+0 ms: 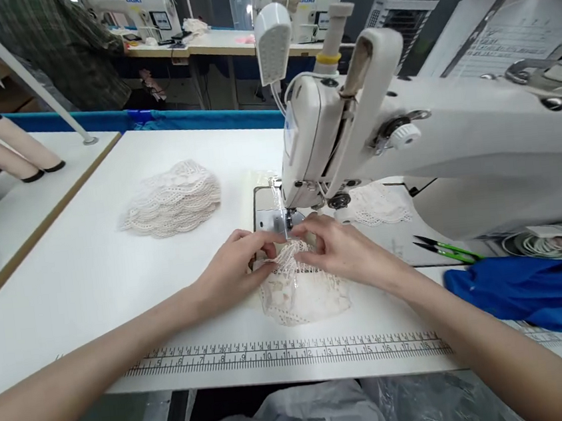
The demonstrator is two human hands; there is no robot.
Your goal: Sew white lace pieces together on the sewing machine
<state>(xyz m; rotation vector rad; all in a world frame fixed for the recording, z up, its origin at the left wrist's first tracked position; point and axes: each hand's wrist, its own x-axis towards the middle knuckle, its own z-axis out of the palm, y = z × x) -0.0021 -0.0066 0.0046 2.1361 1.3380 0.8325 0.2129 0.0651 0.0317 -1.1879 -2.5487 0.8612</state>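
A cream lace piece [305, 296] lies on the table just in front of the needle area of the white sewing machine [453, 132]. My left hand [241, 265] pinches its gathered upper edge from the left. From the right, my right hand [332, 245] grips the same edge, its fingertips close to the presser foot [289, 219]. The lace between my hands is bunched, while its lower part spreads flat towards me. A stack of similar lace pieces [174, 198] rests to the left. More lace [378, 203] lies under the machine arm.
Green-handled thread snips [448, 248] and a blue cloth [530, 291] lie at the right. A printed ruler [286, 354] runs along the front edge. Thread cones [23, 144] stand at the left. Across the way, a person in a plaid sleeve [63, 46] is near another machine [134, 11].
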